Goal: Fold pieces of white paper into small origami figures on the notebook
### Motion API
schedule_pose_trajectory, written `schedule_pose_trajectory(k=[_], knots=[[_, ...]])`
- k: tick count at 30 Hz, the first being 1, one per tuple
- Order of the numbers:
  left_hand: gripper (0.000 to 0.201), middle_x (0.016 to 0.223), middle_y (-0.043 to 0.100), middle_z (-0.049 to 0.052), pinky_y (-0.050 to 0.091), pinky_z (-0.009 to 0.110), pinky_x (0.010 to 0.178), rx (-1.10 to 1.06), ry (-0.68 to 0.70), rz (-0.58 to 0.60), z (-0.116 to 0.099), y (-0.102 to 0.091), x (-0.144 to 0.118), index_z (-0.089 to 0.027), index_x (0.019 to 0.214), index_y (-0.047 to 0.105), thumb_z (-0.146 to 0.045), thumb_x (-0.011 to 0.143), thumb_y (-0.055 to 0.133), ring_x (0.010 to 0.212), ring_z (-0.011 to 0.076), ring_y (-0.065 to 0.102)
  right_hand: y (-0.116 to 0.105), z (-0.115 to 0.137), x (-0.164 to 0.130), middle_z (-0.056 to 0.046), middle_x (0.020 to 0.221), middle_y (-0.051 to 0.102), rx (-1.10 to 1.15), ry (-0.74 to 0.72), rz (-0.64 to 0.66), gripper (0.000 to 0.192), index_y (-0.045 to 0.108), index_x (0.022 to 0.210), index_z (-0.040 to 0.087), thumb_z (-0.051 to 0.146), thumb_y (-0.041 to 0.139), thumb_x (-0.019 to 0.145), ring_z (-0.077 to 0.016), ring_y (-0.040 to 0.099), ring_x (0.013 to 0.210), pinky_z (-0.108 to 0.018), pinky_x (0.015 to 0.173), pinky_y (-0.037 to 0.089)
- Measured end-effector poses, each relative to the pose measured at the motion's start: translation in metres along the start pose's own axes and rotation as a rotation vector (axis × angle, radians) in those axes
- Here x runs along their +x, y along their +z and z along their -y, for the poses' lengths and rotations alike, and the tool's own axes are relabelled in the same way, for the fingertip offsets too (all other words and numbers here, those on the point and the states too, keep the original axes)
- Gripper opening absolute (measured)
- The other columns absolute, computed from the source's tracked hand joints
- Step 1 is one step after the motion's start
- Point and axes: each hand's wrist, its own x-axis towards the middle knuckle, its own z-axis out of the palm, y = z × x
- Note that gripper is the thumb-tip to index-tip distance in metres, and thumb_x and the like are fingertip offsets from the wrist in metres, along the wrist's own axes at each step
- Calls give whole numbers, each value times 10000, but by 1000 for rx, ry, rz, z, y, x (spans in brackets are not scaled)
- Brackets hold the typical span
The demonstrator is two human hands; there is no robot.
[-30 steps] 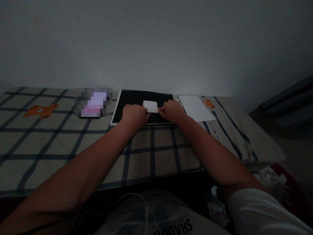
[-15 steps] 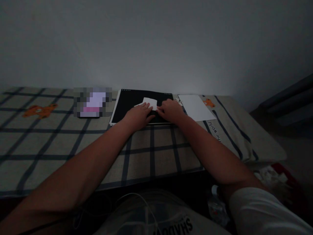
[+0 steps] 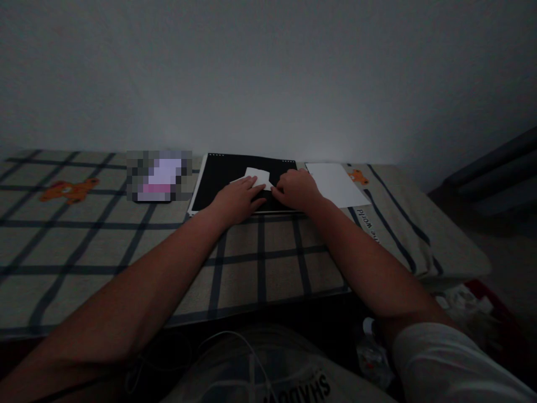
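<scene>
Left hand lay unclenched, fingers spread partly over the small paper beneath it on the black notebook; by the paper's right corner, the right hand was curled, whether pinching I couldn't tell, with a white sheet to its right.

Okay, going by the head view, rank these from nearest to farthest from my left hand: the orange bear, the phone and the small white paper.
1. Small white paper: right at your left hand, partly covered by its fingers.
2. Phone: to the left of that hand.
3. Orange bear: farther left, past the phone.
</scene>
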Motion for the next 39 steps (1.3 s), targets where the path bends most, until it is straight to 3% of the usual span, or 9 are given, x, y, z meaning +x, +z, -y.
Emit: schedule_pose_trajectory(k=[4, 12, 21, 27, 34, 39], knots=[[584, 1679, 383, 156, 281, 395, 1270, -10, 3, 27, 0, 0, -1, -158, 1579, 466, -465, 1088, 396, 1567, 269, 342, 6, 1, 1, -136, 1140, 754, 1, -29, -6, 452, 780, 1125, 172, 371, 383, 1045, -269, 606, 1026, -380, 787, 330], [611, 1683, 363, 182, 253, 390, 1275, -18, 13, 47, -2, -3, -1, -127, 1607, 405, -452, 1090, 380, 1574, 274, 324, 17, 5, 3, -136, 1248, 711, 62, -27, 30, 479, 616, 1449, 218, 374, 373, 1067, -272, 618, 1065, -368, 785, 342], [604, 1712, 304, 168, 321, 497, 1221, 32, -168, 78, -15, -8, -5, -285, 1623, 408, -548, 1081, 375, 1571, 401, 295, 15, 7, 5, -130, 1227, 733, 56, -16, 40, 464, 655, 1407, 225, 360, 381, 1057, -271, 620, 1071, -370, 800, 353], [616, 1715, 300, 167, 343, 514, 1197, 34, -196, 85, -17, -10, -7, -291, 1623, 409, -573, 1083, 319, 1567, 406, 302, 12, 6, 5, -135, 1189, 747, 40, -17, 48, 450, 714, 1316, 203, 360, 388, 1049, -275, 628, 1069, -375, 801, 358], [662, 1718, 296, 155, 196, 555, 1264, 52, -220, 96, -17, -9, -6, -259, 1640, 377, -594, 1071, 326, 1586, 378, 271, 4, 5, 4, -153, 1084, 778, 5, -5, 54, 498, 807, 1106, 159, 367, 358, 1054, -270, 643, 986, -376, 783, 347], [716, 1725, 263, 179, 193, 542, 1267, 51, -205, 91, -11, -8, -6, -233, 1646, 362, -640, 1059, 308, 1599, 370, 238, 2, 5, 3, -157, 1046, 783, 0, -52, 24, 489, 815, 1071, 135, 371, 387, 1040, -266, 639, 974, -388, 801, 343]])
